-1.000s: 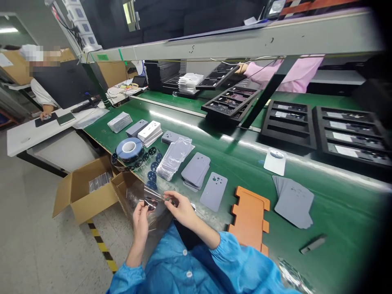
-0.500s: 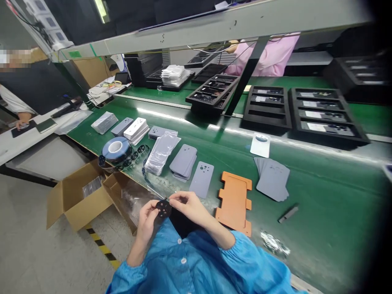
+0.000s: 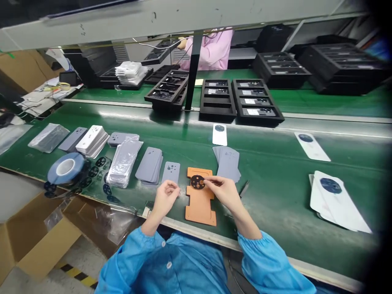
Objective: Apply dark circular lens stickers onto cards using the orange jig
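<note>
While our right hand [image 3: 226, 192] pinches a black disc [image 3: 196, 182] at the far end of the orange plate [image 3: 200, 205], our left hand [image 3: 164, 199] hovers nearby, fingers [image 3: 174, 194] pressed together; whether they hold anything, we cannot tell. Left of us, an open carton [image 3: 49, 248] holds clear plastic [image 3: 55, 216]; across the green surface [image 3: 275, 188], black trays [image 3: 259, 121] hold parts [image 3: 256, 111].

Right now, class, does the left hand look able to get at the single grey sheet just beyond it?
Probably yes: the left hand is close to the single grey sheet, whose visible part is uncovered, and the orange plate lies to its right.
</note>
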A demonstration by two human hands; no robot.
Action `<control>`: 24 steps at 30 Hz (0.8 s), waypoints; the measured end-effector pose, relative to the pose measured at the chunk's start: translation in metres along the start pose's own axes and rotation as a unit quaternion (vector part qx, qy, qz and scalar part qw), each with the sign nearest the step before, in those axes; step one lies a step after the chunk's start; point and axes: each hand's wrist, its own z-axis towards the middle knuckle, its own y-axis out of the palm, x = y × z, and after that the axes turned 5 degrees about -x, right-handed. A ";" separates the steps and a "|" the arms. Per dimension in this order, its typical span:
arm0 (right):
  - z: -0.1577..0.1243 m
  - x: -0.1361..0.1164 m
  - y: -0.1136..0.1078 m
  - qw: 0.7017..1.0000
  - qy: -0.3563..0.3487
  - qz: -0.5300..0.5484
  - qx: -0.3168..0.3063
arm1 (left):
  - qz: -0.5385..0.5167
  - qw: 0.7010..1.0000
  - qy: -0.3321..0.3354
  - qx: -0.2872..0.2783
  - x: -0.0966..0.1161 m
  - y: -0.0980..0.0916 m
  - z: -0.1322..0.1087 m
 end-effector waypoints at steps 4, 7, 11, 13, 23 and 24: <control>0.014 0.011 -0.008 0.999 0.026 -0.018 0.012 | 0.051 0.999 0.002 -0.015 0.001 0.028 0.037; 0.017 0.015 -0.006 0.999 0.036 -0.021 0.010 | 0.082 0.996 -0.005 -0.026 0.003 0.038 0.052; 0.016 0.020 -0.007 0.999 0.039 -0.019 0.008 | 0.109 0.993 -0.021 -0.038 0.003 0.043 0.058; 0.015 0.022 -0.009 0.999 0.038 -0.014 0.007 | 0.116 0.992 -0.029 -0.042 0.002 0.045 0.060; 0.012 0.014 -0.010 0.998 0.049 -0.023 0.013 | 0.139 0.989 -0.034 -0.048 0.003 0.048 0.063; 0.012 0.014 -0.010 0.998 0.047 -0.026 0.015 | 0.142 0.988 -0.035 -0.046 0.004 0.049 0.062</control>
